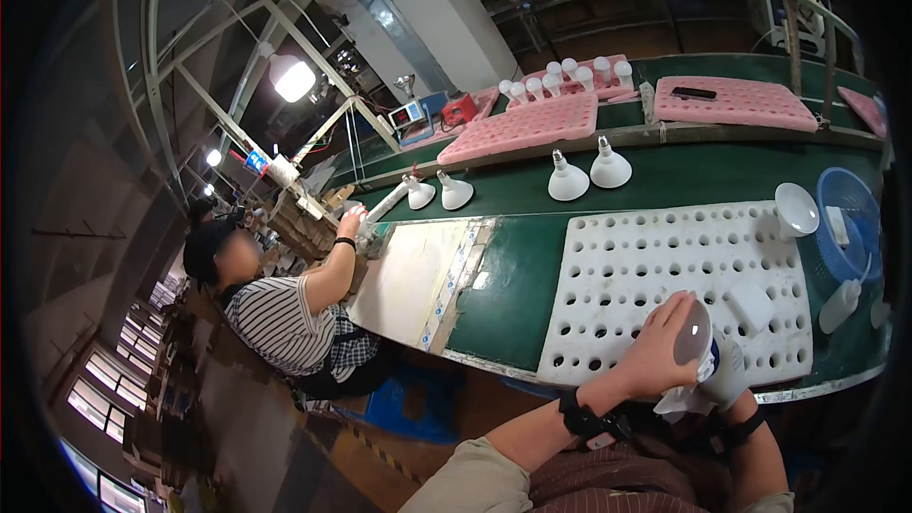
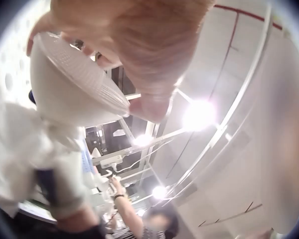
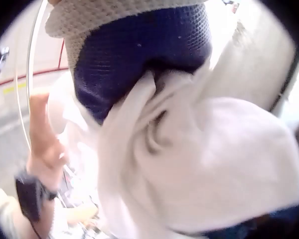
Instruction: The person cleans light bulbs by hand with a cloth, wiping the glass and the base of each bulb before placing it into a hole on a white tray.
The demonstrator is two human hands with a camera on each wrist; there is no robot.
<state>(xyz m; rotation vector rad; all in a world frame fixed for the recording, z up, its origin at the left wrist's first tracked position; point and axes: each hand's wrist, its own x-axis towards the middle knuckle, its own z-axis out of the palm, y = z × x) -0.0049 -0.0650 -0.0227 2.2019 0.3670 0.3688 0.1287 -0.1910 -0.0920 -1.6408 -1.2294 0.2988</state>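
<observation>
A white reflector bulb [image 2: 70, 89] with a ribbed face is held at its rim by the bare left hand [image 2: 134, 45]; in the head view the left hand [image 1: 655, 351] has its fingers spread along the bulb's lens [image 1: 693, 333]. The right hand [image 1: 727, 380] wears a white knit glove with a dark blue palm [image 3: 144, 50] and grips a crumpled white cloth [image 3: 199, 159] around the bulb's lower part. The bulb's base is hidden by cloth and glove.
A white foam tray [image 1: 608, 271] with holes lies below the hands, carrying a white block [image 1: 750, 306] and another bulb [image 1: 796, 210]. Right of it are a blue basket [image 1: 845, 218] and bottle [image 1: 840, 307]. Pink trays [image 1: 731, 103] stand behind. A seated person [image 1: 285, 313] works at left.
</observation>
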